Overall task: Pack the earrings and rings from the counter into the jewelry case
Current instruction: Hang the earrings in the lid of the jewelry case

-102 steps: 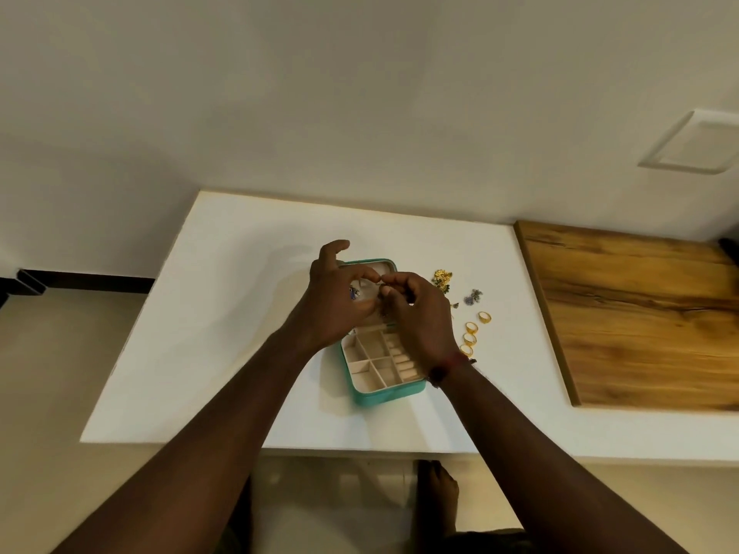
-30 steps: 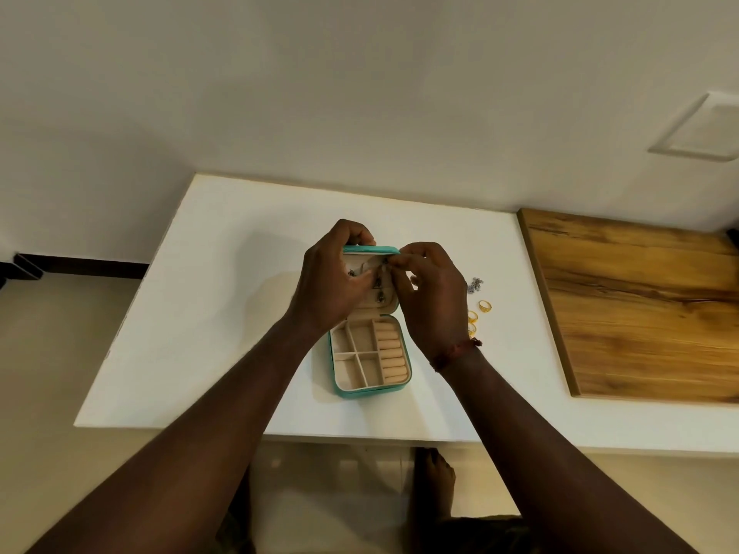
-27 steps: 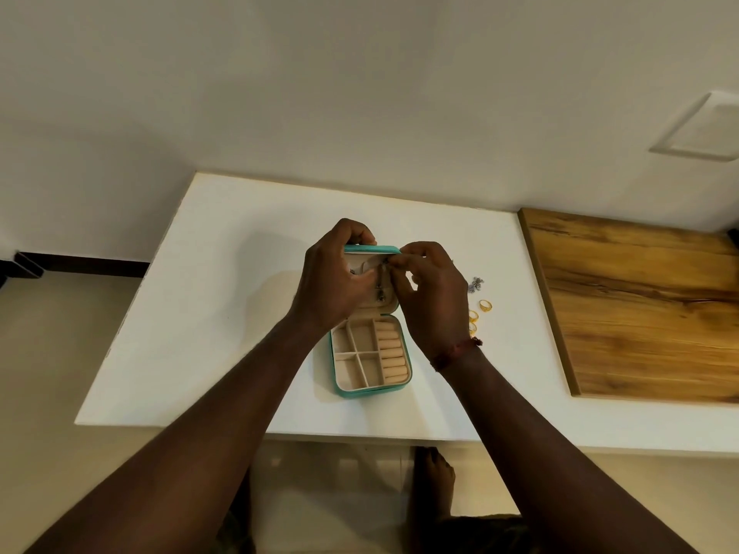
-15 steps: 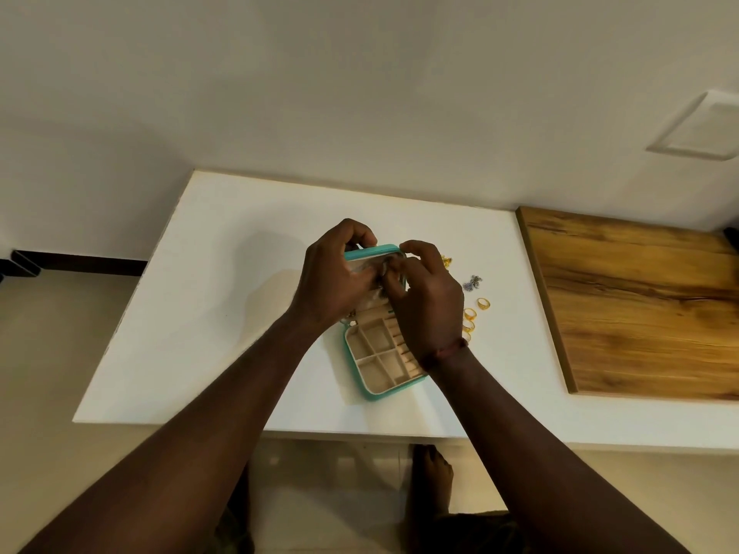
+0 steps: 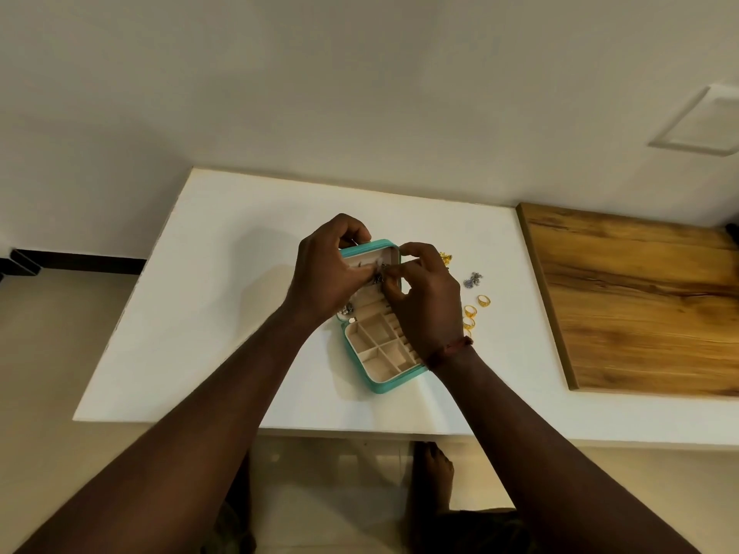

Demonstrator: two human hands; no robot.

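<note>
A teal jewelry case (image 5: 380,383) lies open on the white counter (image 5: 224,313), its beige compartments showing. My left hand (image 5: 326,273) grips the raised lid (image 5: 370,246) from behind. My right hand (image 5: 426,297) pinches a small silver earring (image 5: 378,275) against the inside of the lid. To the right of the case lie a silver earring (image 5: 473,279), a gold earring (image 5: 445,257) and gold rings (image 5: 483,301). Another silver piece (image 5: 346,310) sits at the case's left edge, under my left wrist.
A wooden board (image 5: 640,301) covers the counter's right part. The wall rises right behind the counter. A white wall plate (image 5: 704,121) is at the upper right. My bare foot (image 5: 438,469) shows on the floor below the counter's front edge.
The case has turned a little, its near end swinging right. Both hands have stayed at the lid, fingers working on the silver earring. The gold earring came back into sight.
</note>
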